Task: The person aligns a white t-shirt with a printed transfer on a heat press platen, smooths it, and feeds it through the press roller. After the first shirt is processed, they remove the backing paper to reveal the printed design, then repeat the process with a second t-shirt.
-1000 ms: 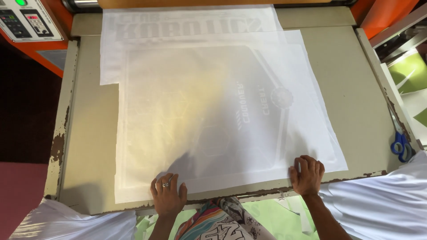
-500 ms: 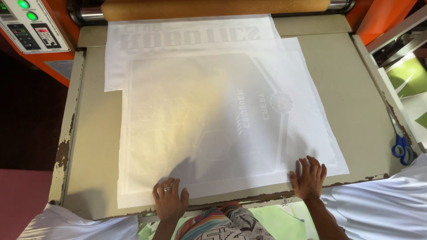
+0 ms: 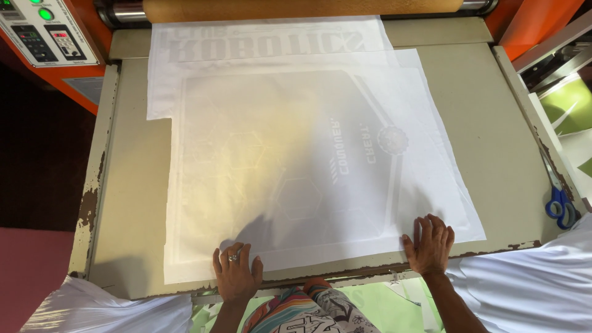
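A large sheet of thin white paper [image 3: 308, 166] with faint mirrored print lies flat on a beige machine table [image 3: 487, 129]. A second white printed sheet [image 3: 265, 40] lies under it at the far end, near a brown roller [image 3: 302, 8]. My left hand [image 3: 236, 272], with a ring on one finger, rests palm down on the sheet's near edge. Pressed flat on the sheet's near right corner is my right hand [image 3: 430, 244]. Both hands have their fingers spread and hold nothing.
An orange machine frame with a grey control panel [image 3: 46, 34] and green lights stands at the far left. Blue-handled scissors [image 3: 560, 203] lie at the table's right edge. White fabric [image 3: 530, 290] hangs at the near right and near left. The table's near edge is chipped.
The sheets have slid away from me toward the roller, and the view has shifted forward so the roller now shows. Both hands stay flat on the near edge.
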